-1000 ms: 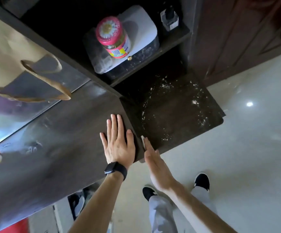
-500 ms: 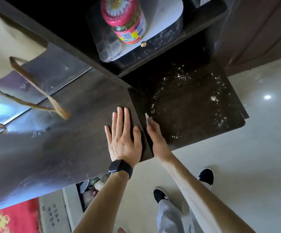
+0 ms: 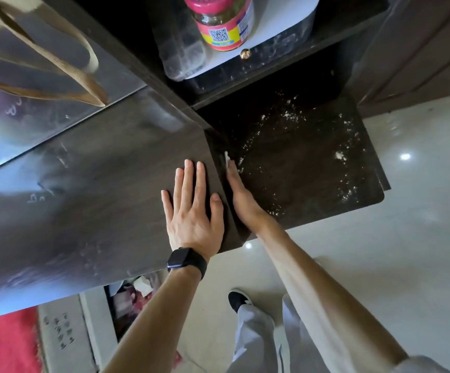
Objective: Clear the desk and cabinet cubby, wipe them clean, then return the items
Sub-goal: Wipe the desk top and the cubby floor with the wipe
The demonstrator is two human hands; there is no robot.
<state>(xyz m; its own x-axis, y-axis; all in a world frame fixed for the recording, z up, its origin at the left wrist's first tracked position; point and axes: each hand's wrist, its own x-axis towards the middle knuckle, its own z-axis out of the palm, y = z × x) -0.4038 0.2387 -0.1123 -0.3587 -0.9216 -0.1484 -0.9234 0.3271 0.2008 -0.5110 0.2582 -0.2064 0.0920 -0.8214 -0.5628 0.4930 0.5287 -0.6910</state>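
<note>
My left hand lies flat and open on the dark wooden desk top, near its right corner, with a black watch on the wrist. My right hand is turned edge-on against the desk's side panel, just above the lower cubby shelf. A small white wipe sticks out past its fingertips, pressed to the panel. White crumbs and powder are scattered across the dark shelf. Dusty smears show on the desk top.
A pink-lidded jar stands on a white-lidded clear box in the upper cubby, above a brass knob. A paper bag's handles hang at the upper left. Below are a pale tile floor, my shoe and a red rug.
My right hand has slid forward along the desk's side panel, deeper over the lower shelf, with the white wipe. My left hand has stayed flat on the desk. The view has moved closer.
</note>
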